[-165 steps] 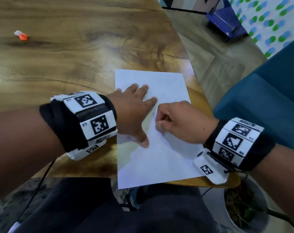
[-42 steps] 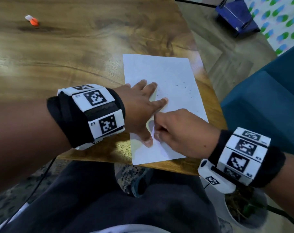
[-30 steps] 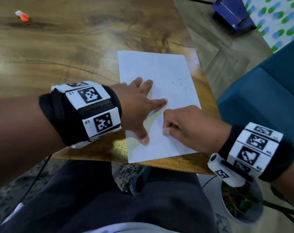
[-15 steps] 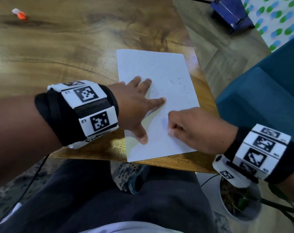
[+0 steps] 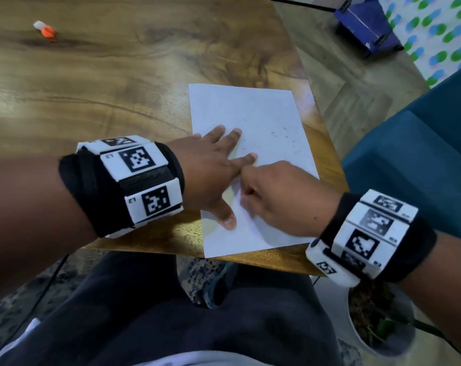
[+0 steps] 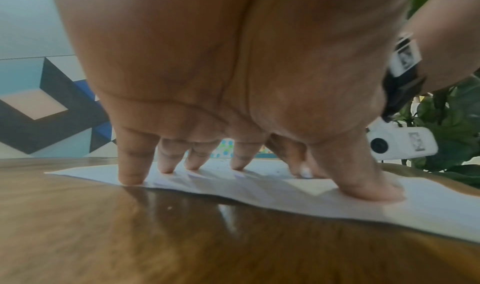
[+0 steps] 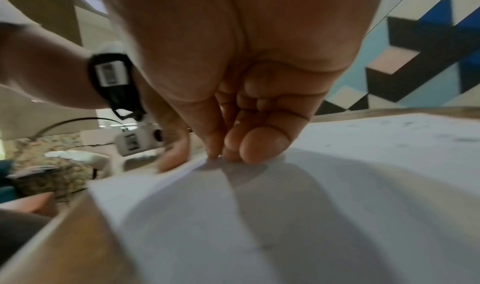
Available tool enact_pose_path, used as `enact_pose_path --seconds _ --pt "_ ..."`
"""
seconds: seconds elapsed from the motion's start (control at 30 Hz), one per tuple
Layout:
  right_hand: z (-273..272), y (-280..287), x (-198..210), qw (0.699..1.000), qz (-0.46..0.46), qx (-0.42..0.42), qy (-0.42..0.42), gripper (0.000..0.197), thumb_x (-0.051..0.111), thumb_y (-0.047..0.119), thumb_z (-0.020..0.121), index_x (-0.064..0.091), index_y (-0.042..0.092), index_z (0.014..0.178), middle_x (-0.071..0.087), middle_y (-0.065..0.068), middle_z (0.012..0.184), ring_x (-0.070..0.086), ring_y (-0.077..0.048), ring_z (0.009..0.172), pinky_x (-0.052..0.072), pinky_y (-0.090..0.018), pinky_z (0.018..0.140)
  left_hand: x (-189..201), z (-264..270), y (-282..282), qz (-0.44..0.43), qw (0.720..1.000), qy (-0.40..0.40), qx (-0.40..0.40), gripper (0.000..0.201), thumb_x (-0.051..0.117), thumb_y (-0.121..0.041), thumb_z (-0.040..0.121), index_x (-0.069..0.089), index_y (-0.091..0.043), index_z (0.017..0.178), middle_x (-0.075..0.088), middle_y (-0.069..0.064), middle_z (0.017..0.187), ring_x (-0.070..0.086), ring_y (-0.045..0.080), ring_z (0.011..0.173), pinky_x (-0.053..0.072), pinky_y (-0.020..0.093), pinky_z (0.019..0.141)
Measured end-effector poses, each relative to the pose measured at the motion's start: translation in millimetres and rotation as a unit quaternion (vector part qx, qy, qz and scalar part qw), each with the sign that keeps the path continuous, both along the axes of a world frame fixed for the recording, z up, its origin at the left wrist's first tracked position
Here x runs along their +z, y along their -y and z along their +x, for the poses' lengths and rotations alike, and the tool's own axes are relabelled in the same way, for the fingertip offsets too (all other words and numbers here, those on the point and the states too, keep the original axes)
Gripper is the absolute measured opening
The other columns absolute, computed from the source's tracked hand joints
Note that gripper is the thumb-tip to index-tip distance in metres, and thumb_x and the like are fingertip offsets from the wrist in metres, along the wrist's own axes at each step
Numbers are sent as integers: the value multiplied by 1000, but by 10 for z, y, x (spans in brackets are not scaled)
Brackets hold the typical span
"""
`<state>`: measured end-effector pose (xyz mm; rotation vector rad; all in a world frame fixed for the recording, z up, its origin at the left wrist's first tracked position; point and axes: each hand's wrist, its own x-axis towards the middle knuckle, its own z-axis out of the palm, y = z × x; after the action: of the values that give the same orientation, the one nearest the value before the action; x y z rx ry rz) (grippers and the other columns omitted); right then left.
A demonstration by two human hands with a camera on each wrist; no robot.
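A white sheet of paper lies on the wooden table near its front right corner, with small dark specks on it. My left hand presses flat on the sheet, fingers spread. My right hand is curled, its fingertips bunched and pushed down on the paper right beside my left index finger. In the left wrist view a small white object shows under those fingertips. The hand hides most of it, so I cannot tell what it is.
A small orange and white item lies far back left on the table. A blue sofa stands to the right, with a potted plant below the table corner. On the floor behind is a blue box.
My right hand has slid left across the sheet until it touches the left index finger, after moving right just before. The left hand has stayed pressed. Specks have appeared on the paper.
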<state>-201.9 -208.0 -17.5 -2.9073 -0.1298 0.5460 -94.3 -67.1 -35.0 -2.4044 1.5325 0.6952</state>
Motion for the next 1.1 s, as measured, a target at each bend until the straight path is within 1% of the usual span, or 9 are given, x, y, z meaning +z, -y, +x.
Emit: enact_pose_path --seconds 0.1,0.2,0.27,0.43,0.53,0.73,0.83,0.93,1.1 --pt "5 -72 -3 1000 12 17 0 15 53 35 96 44 28 86 65 -2 85 60 -25 77 51 -41 68 -8 -10 -43 2 1000 6 0 132 58 -88 67 -14 -27 160 -24 15 166 -18 35 154 14 53 125" --pt "97 159 -25 999 -9 -45 11 16 53 35 95 50 22 87 63 -1 81 60 -24 77 53 -43 70 15 0 -140 17 1000 18 12 137 59 -89 65 -18 -26 159 -26 14 166 -17 34 155 13 49 125" --pt "116 312 -43 996 -1 -89 16 17 56 36 93 52 23 83 63 2 76 61 -21 74 55 -42 68 38 23 -230 20 999 36 29 138 56 -92 63 -18 -26 159 -24 14 166 -13 34 155 12 48 124" --pt "106 422 -32 992 -34 -117 25 18 53 34 94 51 21 81 63 2 73 60 -20 72 54 -42 66 50 25 -366 3 996 50 68 138 50 -96 62 -14 -24 159 -20 9 168 -10 29 156 13 50 126" --pt "39 281 14 995 -38 -89 24 17 50 34 96 51 21 85 62 2 75 60 -22 72 54 -43 65 48 16 -368 3 996 47 73 137 50 -97 62 -15 -25 159 -21 6 168 -9 27 157 14 55 124" --pt "-76 -290 -30 999 27 28 5 17 49 35 98 49 20 91 62 0 82 59 -26 74 50 -42 67 42 39 -349 25 997 40 54 133 48 -96 64 -20 -31 158 -29 0 166 -16 27 155 13 63 120" --pt "107 -109 -14 1000 4 -22 13 15 51 33 96 47 21 87 63 -2 84 60 -26 78 52 -42 71 41 37 -336 29 997 33 57 136 52 -96 61 -21 -32 157 -29 0 166 -17 27 155 11 64 120" --pt "198 224 33 995 -10 -96 5 14 55 32 93 54 22 84 64 2 79 60 -22 79 53 -41 72 43 29 -274 22 998 30 57 138 56 -94 61 -20 -32 158 -27 2 166 -16 27 155 10 64 121" --pt "91 442 29 990 -17 -138 -6 14 57 32 92 56 22 82 64 8 73 58 -18 79 53 -41 75 69 -8 -159 -7 998 32 55 134 60 -89 65 -10 -26 161 -17 4 169 -12 28 156 11 63 121"
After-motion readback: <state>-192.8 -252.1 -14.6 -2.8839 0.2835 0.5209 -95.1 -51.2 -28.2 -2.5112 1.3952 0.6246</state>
